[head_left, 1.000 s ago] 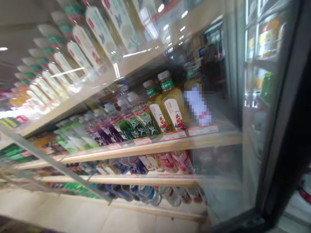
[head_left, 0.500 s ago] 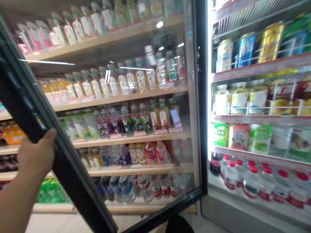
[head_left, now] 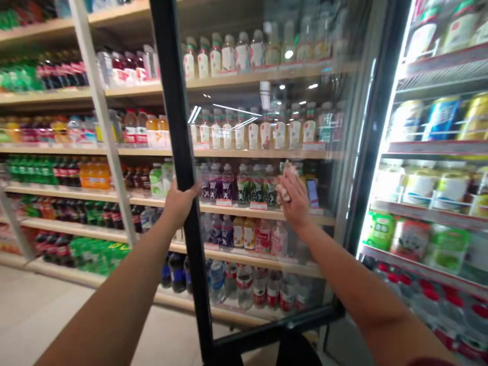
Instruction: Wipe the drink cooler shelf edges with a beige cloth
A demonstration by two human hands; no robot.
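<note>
My left hand is closed around the black frame at the free edge of a glass cooler door. Its thumb lies across the near side of the frame, while the other fingers are hidden behind it. A crumpled pale cloth is bunched under my right hand, which presses it against the glass right of the door's middle. Bottles on wooden shelves show through the pane, along with reflections of ceiling lights.
To the right, the lit cooler holds cans, pouches and red-capped bottles on wire-fronted shelves. Long wooden shelves of bottled drinks stand at the left, with a white post between sections. Pale floor tiles lie below.
My right hand has come into view with the cloth on the glass. The view has turned left, and the door's free edge now stands more upright in it. My left hand still holds the frame.
</note>
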